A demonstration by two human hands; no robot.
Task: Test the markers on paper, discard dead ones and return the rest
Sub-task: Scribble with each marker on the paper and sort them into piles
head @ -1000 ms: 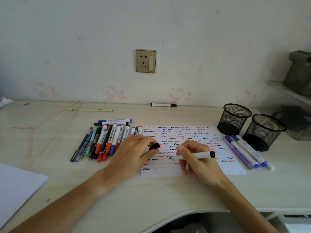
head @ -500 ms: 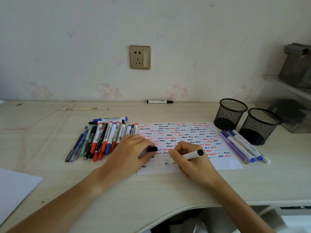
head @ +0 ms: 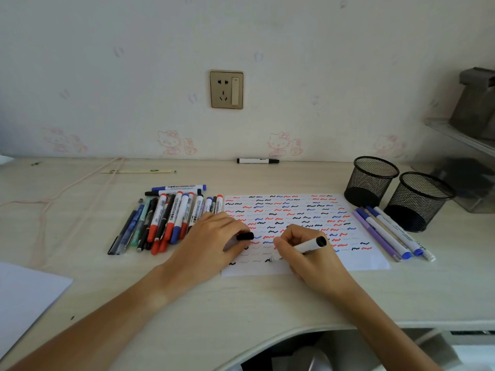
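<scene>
1. Markers (head: 171,218) lie in a loose heap on the bench (head: 241,303), left of the paper (head: 300,210), caps red, blue and black.
2. The left hand (head: 211,242) rests on the paper's left edge, its grip closed round a black cap (head: 245,236).
3. The right hand (head: 308,253) has its grip clamped on a white marker (head: 308,246), tip down on the paper beside a fresh black squiggle near the bottom rows.
4. The paper is covered in red, blue and black squiggles.
5. Four more pens (head: 388,232) lie side by side just right of the paper.
6. Two black mesh cups (head: 396,191) stand behind them, touching.
</scene>
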